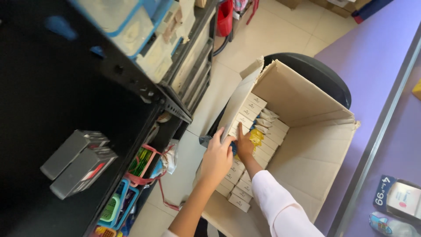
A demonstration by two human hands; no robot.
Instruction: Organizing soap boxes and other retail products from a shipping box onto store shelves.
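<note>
A large open cardboard box (315, 131) rests on a black round seat (324, 74) and holds rows of several small white cartons (245, 116). My left hand (217, 156) grips the box's near left wall with fingers curled over its edge. My right hand (244, 144), in a pale pink sleeve, reaches inside among the cartons, touching a small blue and yellow packet (255, 137). Whether the right hand grasps the packet is hidden by the fingers.
A black metal shelf (79, 87) stands at the left with two grey boxes (79, 162), blue-lidded plastic tubs (131, 26) and coloured baskets (127, 193). A purple counter (377, 52) runs along the right with packets (401, 197) on it. The floor is pale tile (280, 30).
</note>
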